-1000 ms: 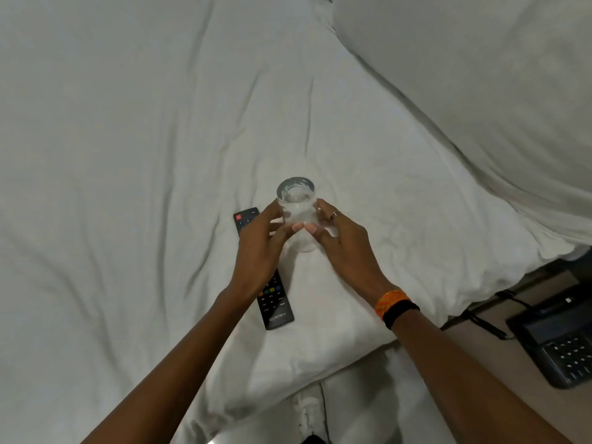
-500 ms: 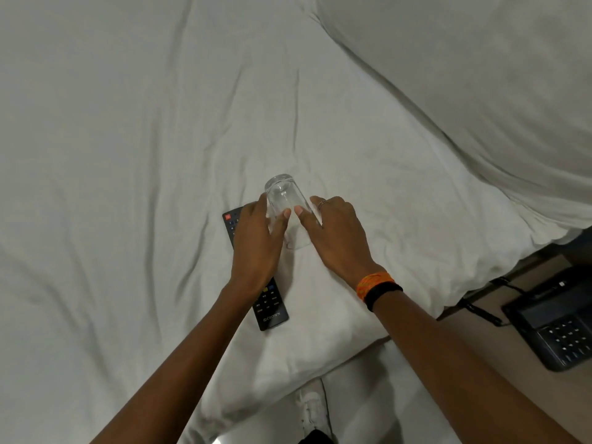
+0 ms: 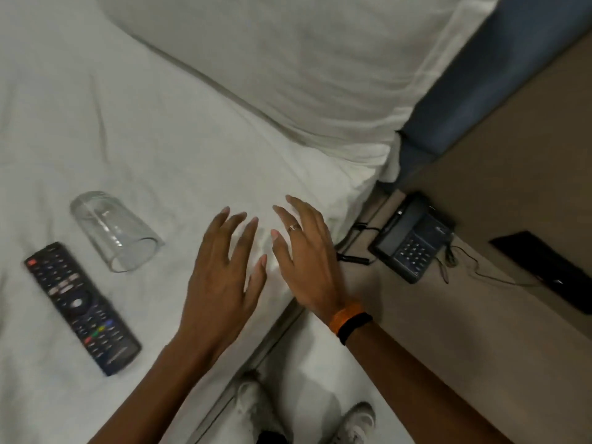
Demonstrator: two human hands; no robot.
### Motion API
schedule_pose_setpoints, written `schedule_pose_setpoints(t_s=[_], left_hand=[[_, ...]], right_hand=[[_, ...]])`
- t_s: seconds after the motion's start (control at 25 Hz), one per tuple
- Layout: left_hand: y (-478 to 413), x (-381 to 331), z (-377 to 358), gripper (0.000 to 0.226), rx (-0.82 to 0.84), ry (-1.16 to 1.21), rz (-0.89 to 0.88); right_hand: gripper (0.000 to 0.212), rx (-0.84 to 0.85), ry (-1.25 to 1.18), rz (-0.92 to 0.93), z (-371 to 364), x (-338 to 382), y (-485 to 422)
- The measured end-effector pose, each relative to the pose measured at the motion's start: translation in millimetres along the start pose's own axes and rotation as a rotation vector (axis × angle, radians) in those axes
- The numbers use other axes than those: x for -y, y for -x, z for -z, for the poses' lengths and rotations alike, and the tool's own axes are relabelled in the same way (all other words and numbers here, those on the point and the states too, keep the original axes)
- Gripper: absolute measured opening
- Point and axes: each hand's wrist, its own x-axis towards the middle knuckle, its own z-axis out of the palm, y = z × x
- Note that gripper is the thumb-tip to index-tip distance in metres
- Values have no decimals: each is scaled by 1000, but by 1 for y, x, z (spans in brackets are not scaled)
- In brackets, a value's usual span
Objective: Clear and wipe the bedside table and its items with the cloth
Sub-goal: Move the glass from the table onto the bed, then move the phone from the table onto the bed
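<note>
A clear drinking glass (image 3: 113, 230) lies on its side on the white bed sheet (image 3: 160, 139), mouth toward me. A black remote control (image 3: 81, 306) lies just in front of and left of it. My left hand (image 3: 224, 280) and my right hand (image 3: 307, 257) hover side by side over the sheet near the bed's edge, fingers spread and holding nothing. Both hands are well to the right of the glass. A black desk telephone (image 3: 413, 238) sits on the beige bedside table (image 3: 464, 331) at the right. No cloth is in view.
A large white pillow (image 3: 288, 59) lies at the back against a blue headboard (image 3: 480, 75). A flat black object (image 3: 551, 270) rests on the table's right side, with thin cables (image 3: 480, 270) between it and the phone. My white shoes (image 3: 253, 408) show below.
Both hands laid the glass down on the sheet, let it go and moved right toward the bed's edge. The view swung right, bringing more of the bedside table into sight.
</note>
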Motion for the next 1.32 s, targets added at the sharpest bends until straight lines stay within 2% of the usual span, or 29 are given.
schedule_pose_setpoints(t_s=[0.12,0.32,0.44,0.56,0.72,0.88,1.08,1.32], left_hand=[[-7,-56,-60,54,139,21,-172],[-35,-114,-175,71,512,-141,-349],[-62,-122,-235,73,579,-236,-522],[-97,-124,-274,75,556,-249,-583],[-136,-119,-309,76,542,-186,-525],[-151,-117,-324,81,605,-104,-488],[-144,-124,-334,81,590,164,-329],[-123,-138,-341,85,545,312,-181]], right_hand=[[40,-124,74,-59,32,-76,44],[43,-154,255,-252,56,-208,115],[43,-169,296,-360,51,-274,139],[46,-199,262,-429,36,-315,142],[52,-270,192,-558,16,-340,126],[58,-331,189,-607,6,-350,108],[64,-400,92,-705,-1,-351,95],[53,-593,-165,-841,-10,-342,90]])
